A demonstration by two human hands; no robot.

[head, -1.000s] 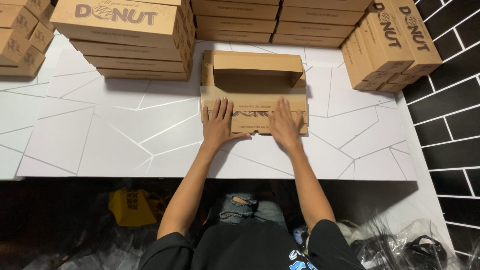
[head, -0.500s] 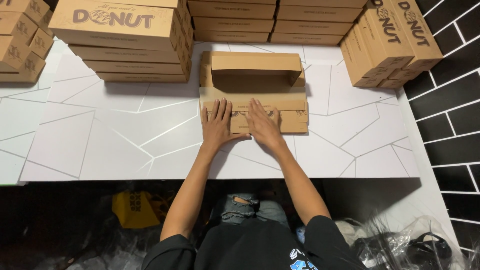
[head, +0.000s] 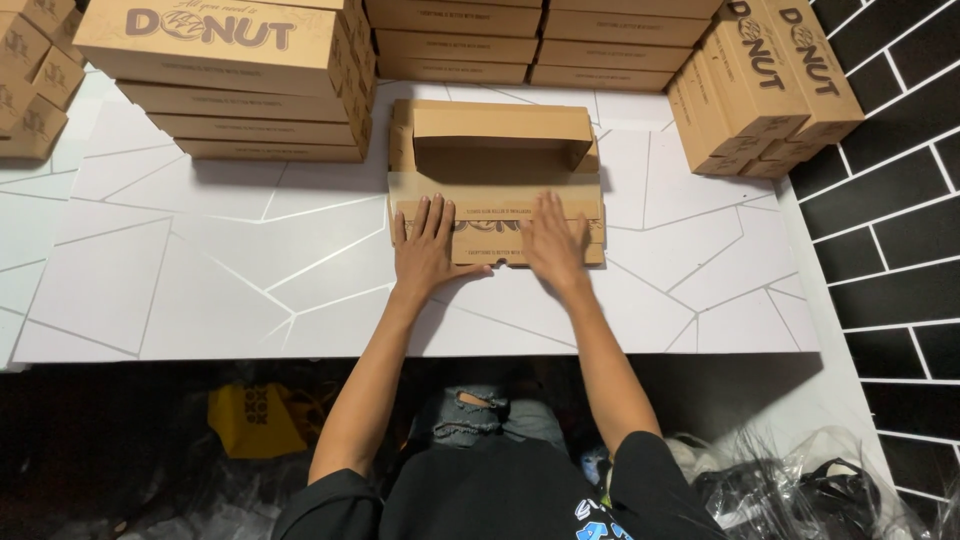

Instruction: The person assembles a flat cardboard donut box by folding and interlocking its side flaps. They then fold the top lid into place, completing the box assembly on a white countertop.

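I have two hands on one open box (head: 497, 175): my left hand (head: 428, 250) and my right hand (head: 553, 245). Four stacks of closed boxes show at the far side of one tabletop (head: 200, 290): far left (head: 30, 75), left (head: 240, 85), middle (head: 540, 40), right (head: 765, 85). The left stack shows four boxes; the others I cannot count.

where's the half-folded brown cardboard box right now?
Head view: the half-folded brown cardboard box lies centre-back on the white table, between stacked boxes, with the left hand and right hand flat on its front flap.
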